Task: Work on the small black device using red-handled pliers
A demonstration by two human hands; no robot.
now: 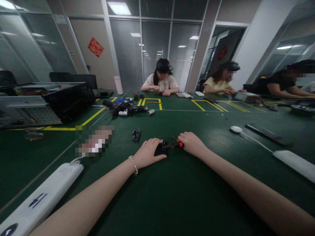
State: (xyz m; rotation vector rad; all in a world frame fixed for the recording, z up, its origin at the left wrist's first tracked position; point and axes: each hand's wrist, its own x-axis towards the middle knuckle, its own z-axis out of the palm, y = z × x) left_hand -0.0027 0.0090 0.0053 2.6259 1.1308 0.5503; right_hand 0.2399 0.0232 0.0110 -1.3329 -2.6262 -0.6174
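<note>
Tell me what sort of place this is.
Probably an office room used as an electronics workshop: glass walls with blinds behind, a computer case on the green table, and pliers in the right hand.

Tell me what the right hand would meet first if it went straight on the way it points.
Most likely the black part in the left hand: the red-handled pliers in the right hand point at it, and their tips seem to reach it, though contact is hard to judge.
</note>
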